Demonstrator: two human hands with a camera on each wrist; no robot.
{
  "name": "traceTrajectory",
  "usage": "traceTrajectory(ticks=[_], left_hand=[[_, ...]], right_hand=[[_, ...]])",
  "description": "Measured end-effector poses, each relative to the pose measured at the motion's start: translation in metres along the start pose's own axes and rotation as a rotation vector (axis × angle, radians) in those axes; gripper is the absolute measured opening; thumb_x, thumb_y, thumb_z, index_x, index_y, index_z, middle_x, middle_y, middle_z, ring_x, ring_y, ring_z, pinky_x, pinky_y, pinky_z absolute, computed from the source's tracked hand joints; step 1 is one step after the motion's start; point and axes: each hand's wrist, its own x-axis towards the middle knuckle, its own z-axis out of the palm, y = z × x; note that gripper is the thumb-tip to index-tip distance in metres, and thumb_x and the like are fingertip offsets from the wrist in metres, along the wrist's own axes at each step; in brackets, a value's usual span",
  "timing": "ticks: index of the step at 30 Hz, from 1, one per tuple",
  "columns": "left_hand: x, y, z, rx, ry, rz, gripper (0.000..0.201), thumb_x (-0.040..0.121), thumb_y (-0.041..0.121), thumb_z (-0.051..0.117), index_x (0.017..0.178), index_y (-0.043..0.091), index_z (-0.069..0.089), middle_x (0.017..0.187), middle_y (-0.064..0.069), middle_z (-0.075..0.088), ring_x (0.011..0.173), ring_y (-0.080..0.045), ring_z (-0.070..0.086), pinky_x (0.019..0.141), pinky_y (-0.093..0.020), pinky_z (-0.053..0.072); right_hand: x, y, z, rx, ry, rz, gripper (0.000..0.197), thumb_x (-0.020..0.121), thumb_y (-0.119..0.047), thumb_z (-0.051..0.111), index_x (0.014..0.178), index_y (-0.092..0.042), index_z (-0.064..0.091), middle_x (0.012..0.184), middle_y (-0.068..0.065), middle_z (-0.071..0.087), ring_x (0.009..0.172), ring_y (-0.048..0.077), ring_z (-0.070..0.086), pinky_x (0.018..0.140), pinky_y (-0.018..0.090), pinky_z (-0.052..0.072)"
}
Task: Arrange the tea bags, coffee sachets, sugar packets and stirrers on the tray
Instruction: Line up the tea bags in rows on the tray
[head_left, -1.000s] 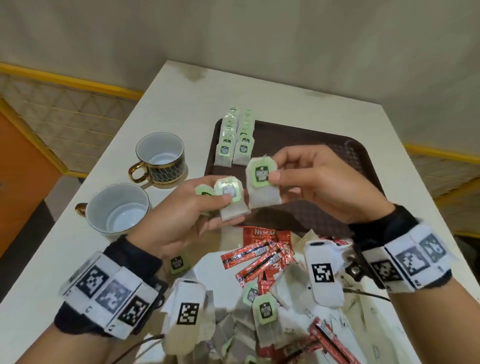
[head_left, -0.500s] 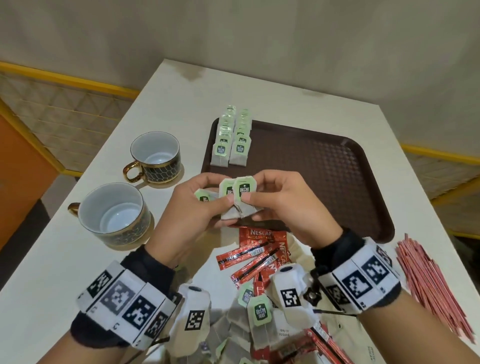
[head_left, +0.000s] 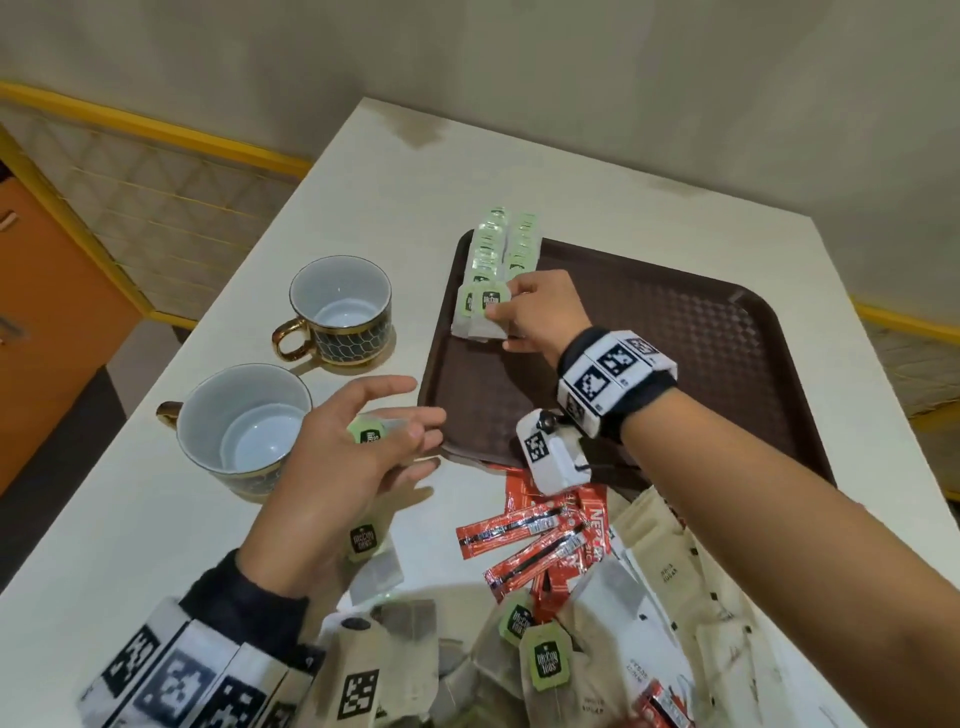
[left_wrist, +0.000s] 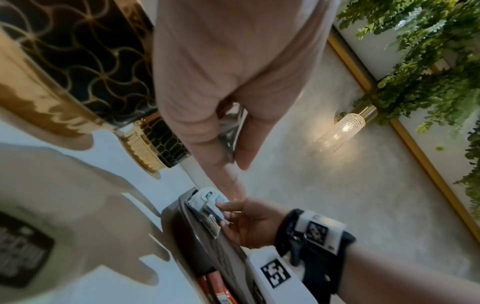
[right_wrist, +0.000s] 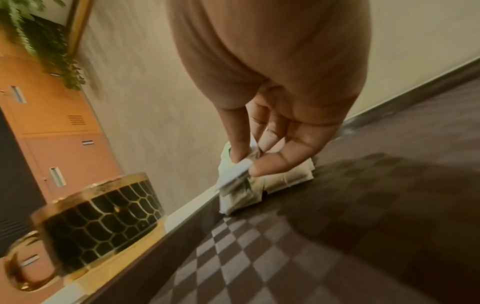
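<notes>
Two rows of green-tagged tea bags (head_left: 501, 249) are seen lined up at the far left corner of the brown tray (head_left: 701, 332), and at their near end one more tea bag (head_left: 485, 312) is pinched between thumb and fingertips of the right hand (head_left: 540, 317); the bag is pressed down on the tray floor, touching the bags already laid. From the right wrist view, the green tag is clamped under the thumb (right_wrist: 275, 162) while the paper bodies lie flat below it. Off the tray's near left corner, the left hand (head_left: 343, 462) is held above the white table (head_left: 389, 171) with fingers loosely spread; a tea bag tag (head_left: 368, 435) is seen against its palm, but whether it is gripped cannot be told. Just left of that hand, a large cup (head_left: 241, 423) is set upright, and a second black-and-gold cup (head_left: 340, 309) beyond it. Nearer the person, red Nescafe coffee sachets (head_left: 540, 540), beige sugar packets (head_left: 660, 561) and loose tea bags (head_left: 545, 657) are heaped on the table, off the tray.
</notes>
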Motion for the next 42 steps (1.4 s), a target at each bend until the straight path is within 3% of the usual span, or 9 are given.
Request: traceTrajectory(ticks=[6, 11, 17, 21, 25, 28, 35, 40, 42], left_hand=[[0.001, -0.001, -0.003, -0.012, -0.019, -0.034, 0.031, 0.092, 0.001, 0.060, 0.115, 0.022, 0.063, 0.096, 0.002, 0.077, 0.091, -0.017, 0.074, 0.081, -0.041, 0.060], [0.001, -0.002, 0.002, -0.002, -0.049, -0.024, 0.031, 0.091, -0.001, 0.060, 0.113, 0.021, 0.064, 0.095, 0.002, 0.077, 0.090, -0.014, 0.074, 0.072, -0.027, 0.061], [0.001, -0.002, 0.010, 0.036, -0.057, -0.028, 0.031, 0.090, 0.000, 0.063, 0.109, 0.025, 0.066, 0.093, 0.005, 0.077, 0.089, -0.011, 0.074, 0.068, -0.024, 0.060], [0.001, -0.003, 0.011, 0.048, -0.058, -0.027, 0.031, 0.089, 0.001, 0.063, 0.109, 0.024, 0.065, 0.092, 0.006, 0.077, 0.087, -0.011, 0.074, 0.069, -0.025, 0.061], [0.000, -0.005, 0.010, 0.033, -0.054, -0.038, 0.031, 0.089, 0.000, 0.063, 0.110, 0.022, 0.066, 0.092, 0.004, 0.077, 0.087, -0.012, 0.074, 0.068, -0.025, 0.061], [0.000, -0.006, 0.009, 0.031, -0.053, -0.042, 0.030, 0.089, 0.001, 0.063, 0.110, 0.023, 0.066, 0.091, 0.006, 0.077, 0.087, -0.011, 0.074, 0.066, -0.023, 0.060], [0.001, -0.005, 0.008, 0.025, -0.048, -0.038, 0.030, 0.090, 0.000, 0.062, 0.110, 0.023, 0.066, 0.092, 0.005, 0.077, 0.087, -0.012, 0.074, 0.068, -0.025, 0.061], [0.001, -0.007, 0.006, 0.027, -0.049, -0.044, 0.030, 0.090, 0.001, 0.063, 0.110, 0.024, 0.065, 0.092, 0.006, 0.077, 0.087, -0.010, 0.074, 0.067, -0.024, 0.060], [0.001, -0.007, 0.005, 0.025, -0.050, -0.047, 0.031, 0.090, 0.002, 0.063, 0.111, 0.024, 0.065, 0.092, 0.007, 0.077, 0.087, -0.010, 0.074, 0.067, -0.023, 0.060]], right_hand=[[0.012, -0.008, 0.002, -0.173, 0.116, -0.029, 0.036, 0.074, -0.003, 0.081, 0.062, -0.016, 0.050, 0.081, 0.006, 0.060, 0.065, 0.018, 0.060, 0.053, 0.030, 0.058], [0.010, -0.017, -0.028, -0.178, -0.036, -0.008, 0.049, 0.073, -0.002, 0.082, 0.052, -0.016, 0.040, 0.051, -0.001, 0.045, 0.046, 0.012, 0.041, 0.038, 0.018, 0.033], [0.009, -0.012, -0.040, -0.341, -0.146, -0.013, 0.034, 0.075, -0.001, 0.080, 0.069, -0.015, 0.050, 0.071, 0.010, 0.065, 0.062, 0.015, 0.069, 0.053, 0.022, 0.055], [0.009, -0.018, -0.033, -0.547, -0.101, -0.094, 0.032, 0.071, -0.009, 0.085, 0.079, -0.011, 0.054, 0.086, 0.018, 0.072, 0.077, 0.028, 0.074, 0.074, 0.040, 0.061], [0.004, -0.020, -0.029, -0.781, -0.030, -0.254, 0.054, 0.065, -0.023, 0.089, 0.098, -0.010, 0.048, 0.095, 0.008, 0.057, 0.077, 0.028, 0.060, 0.053, 0.032, 0.048], [0.005, -0.017, -0.025, -0.942, -0.086, -0.367, 0.045, 0.070, -0.020, 0.084, 0.094, -0.012, 0.047, 0.096, 0.006, 0.052, 0.085, 0.024, 0.051, 0.051, 0.024, 0.030], [0.020, -0.013, -0.015, -1.007, -0.178, -0.387, 0.021, 0.078, -0.006, 0.075, 0.080, -0.015, 0.055, 0.092, 0.003, 0.056, 0.086, 0.021, 0.055, 0.054, 0.019, 0.033], [0.024, -0.018, -0.014, -1.013, -0.164, -0.426, 0.014, 0.078, -0.004, 0.072, 0.086, -0.010, 0.062, 0.093, 0.004, 0.058, 0.089, 0.023, 0.058, 0.063, 0.024, 0.039], [0.019, -0.023, -0.010, -0.984, -0.169, -0.501, 0.017, 0.077, -0.008, 0.074, 0.091, -0.007, 0.064, 0.089, 0.003, 0.057, 0.086, 0.022, 0.056, 0.057, 0.023, 0.037]])
